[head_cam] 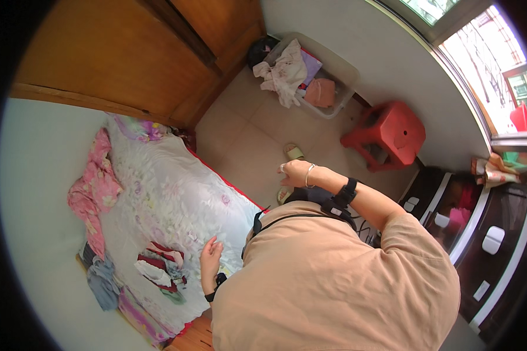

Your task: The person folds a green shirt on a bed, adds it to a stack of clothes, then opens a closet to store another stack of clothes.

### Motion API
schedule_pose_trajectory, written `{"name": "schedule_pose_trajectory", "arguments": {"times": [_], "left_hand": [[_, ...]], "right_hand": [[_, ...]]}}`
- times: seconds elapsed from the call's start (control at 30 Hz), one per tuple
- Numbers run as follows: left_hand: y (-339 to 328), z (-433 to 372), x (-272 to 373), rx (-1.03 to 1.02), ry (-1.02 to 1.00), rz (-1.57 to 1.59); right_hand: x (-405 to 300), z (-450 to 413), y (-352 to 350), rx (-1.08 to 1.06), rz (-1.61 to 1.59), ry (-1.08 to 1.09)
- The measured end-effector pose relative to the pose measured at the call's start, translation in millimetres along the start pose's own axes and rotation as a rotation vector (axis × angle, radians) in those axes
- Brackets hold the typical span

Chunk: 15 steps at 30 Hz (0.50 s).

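Observation:
My left hand (211, 259) hangs beside the bed's edge with its fingers apart and nothing in it. Nearest to it on the bed lies a small pile of clothes (162, 267) in dark red, white, pink and green. My right hand (297, 173) is held in front of my body, above the floor. Its fingers are loosely bent and I see nothing gripped in them. A silver bangle (308, 175) circles that wrist, and a pale ring-like band shows on a finger. Below are my feet in light sandals (295, 152).
The bed (171, 175) has a pale floral sheet. A pink floral garment (97, 188) and grey-blue clothes (102, 281) lie along its wall side. Ahead stand a clear plastic bin (349, 83) of clothes and a red stool (402, 134). A dark drawer cabinet (474, 228) is at right.

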<state>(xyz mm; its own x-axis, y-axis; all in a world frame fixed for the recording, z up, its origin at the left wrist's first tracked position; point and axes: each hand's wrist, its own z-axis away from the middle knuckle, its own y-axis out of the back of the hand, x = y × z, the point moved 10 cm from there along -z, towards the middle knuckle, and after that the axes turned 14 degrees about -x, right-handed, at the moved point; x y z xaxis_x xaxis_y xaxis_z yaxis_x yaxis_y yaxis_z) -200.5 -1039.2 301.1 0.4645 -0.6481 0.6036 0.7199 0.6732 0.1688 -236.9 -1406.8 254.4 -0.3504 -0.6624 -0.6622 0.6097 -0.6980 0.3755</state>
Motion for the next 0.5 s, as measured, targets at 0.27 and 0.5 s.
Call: {"name": "schedule_pose_trajectory", "arguments": {"times": [0.27, 0.5], "left_hand": [[-14.8, -24.5, 39.2, 0.124, 0.045, 0.196], [-39.8, 7.6, 4.4, 0.285, 0.102, 0.408]], "right_hand": [[-1.5, -59.2, 96.4, -0.158, 0.146, 0.028], [-49.8, -122.8, 107.8, -0.324, 0.409, 0.219]]}}
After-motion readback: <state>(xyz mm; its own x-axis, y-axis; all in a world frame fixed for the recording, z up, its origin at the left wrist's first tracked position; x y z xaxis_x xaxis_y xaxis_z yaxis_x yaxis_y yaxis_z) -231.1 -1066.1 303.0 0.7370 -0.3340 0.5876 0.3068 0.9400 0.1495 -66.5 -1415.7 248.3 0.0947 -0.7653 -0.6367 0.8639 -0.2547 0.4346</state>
